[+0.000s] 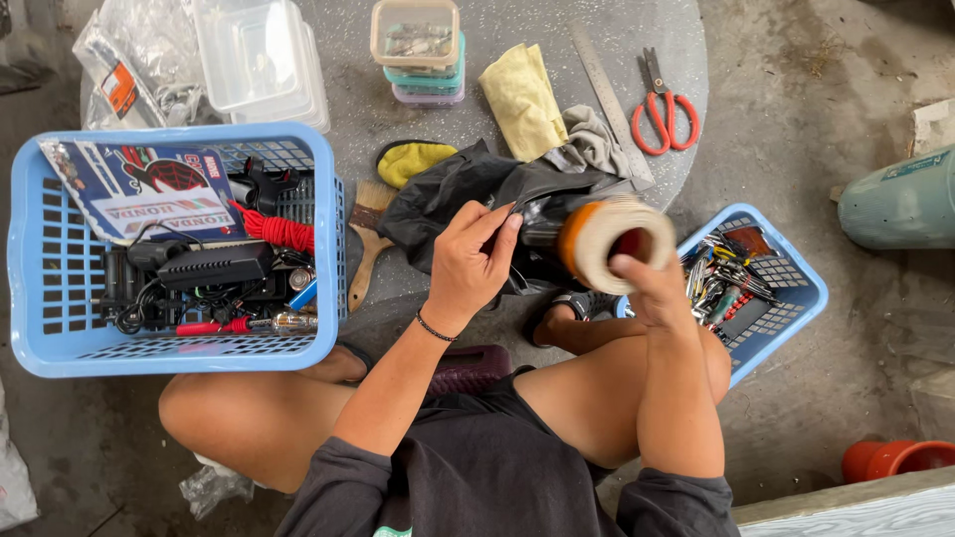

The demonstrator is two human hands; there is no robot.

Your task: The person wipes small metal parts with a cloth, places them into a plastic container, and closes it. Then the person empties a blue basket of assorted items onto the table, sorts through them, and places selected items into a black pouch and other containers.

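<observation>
My right hand (652, 288) grips a roll of cream tape on an orange core (607, 239), blurred with motion, above my right knee. My left hand (468, 264) pinches the edge of a black plastic bag (448, 194) that lies on the round grey table (537, 30), its fingers closed on the bag next to the roll. A dark object sits between the bag opening and the roll, partly hidden.
A large blue basket (60, 288) of cables, tools and a sticker sheet stands at left. A smaller blue basket (786, 298) of hand tools is at right. On the table lie red scissors (662, 109), a steel ruler (609, 94), yellow cloth (522, 99), brush (366, 239), stacked containers (418, 50).
</observation>
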